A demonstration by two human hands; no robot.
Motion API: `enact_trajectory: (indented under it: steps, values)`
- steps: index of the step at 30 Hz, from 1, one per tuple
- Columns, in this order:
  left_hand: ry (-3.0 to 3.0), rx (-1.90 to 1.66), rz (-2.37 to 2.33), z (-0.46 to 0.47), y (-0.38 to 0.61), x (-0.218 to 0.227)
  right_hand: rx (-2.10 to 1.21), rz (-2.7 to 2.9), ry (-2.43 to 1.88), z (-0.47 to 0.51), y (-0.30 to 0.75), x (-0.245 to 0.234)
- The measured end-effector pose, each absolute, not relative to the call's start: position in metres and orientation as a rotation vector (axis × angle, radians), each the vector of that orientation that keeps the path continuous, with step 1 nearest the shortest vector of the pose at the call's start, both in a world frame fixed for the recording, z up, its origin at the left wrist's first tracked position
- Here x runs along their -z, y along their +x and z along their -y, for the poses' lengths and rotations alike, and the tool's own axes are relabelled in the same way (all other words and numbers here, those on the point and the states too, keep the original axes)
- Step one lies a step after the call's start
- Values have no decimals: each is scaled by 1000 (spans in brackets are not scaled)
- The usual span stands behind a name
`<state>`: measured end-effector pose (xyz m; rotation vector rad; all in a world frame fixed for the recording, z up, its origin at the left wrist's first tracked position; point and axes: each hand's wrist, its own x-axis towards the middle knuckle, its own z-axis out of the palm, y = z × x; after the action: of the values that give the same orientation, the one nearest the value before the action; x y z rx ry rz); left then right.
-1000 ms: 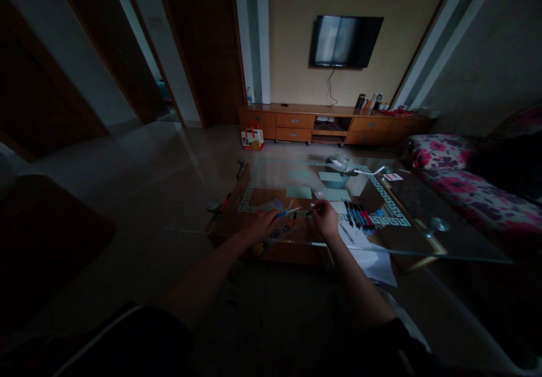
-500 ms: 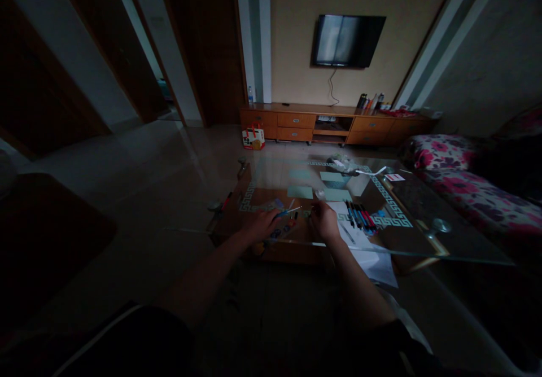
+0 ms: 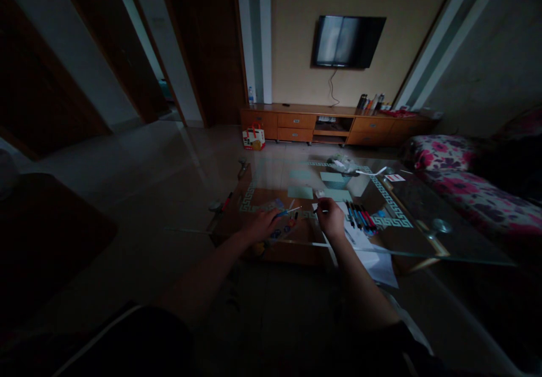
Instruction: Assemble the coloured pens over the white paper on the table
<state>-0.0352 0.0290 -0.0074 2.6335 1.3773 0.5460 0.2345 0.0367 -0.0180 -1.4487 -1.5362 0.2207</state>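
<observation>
My left hand (image 3: 260, 224) is closed around a pen (image 3: 288, 212) with a blue barrel and a thin pale front part that points right. Just right of its tip, my right hand (image 3: 332, 219) pinches a small dark piece (image 3: 315, 211), too small to name surely. The two hands are apart, above the near side of the glass table (image 3: 271, 182). Beside my right hand lies a row of black, blue and red pens (image 3: 359, 217). White paper sheets (image 3: 378, 267) lie under and near my right forearm.
Small dark and orange items (image 3: 288, 229) lie below my left hand. Farther back are a basket with a plastic bag (image 3: 342, 163) and a white box (image 3: 359, 185). A flowered sofa (image 3: 461, 179) stands right, a TV cabinet (image 3: 296, 122) beyond.
My right hand has shifted slightly to the right and its fingers have lifted, so the small dark piece now shows. The left hand and its pen have stayed put.
</observation>
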Motion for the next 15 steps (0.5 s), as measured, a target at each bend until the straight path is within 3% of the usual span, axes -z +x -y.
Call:
enact_trajectory:
  steps: [15]
  values:
    - [2656,-524,-1378,-30,-36,10,-278,1825,-1477,-43,232,39]
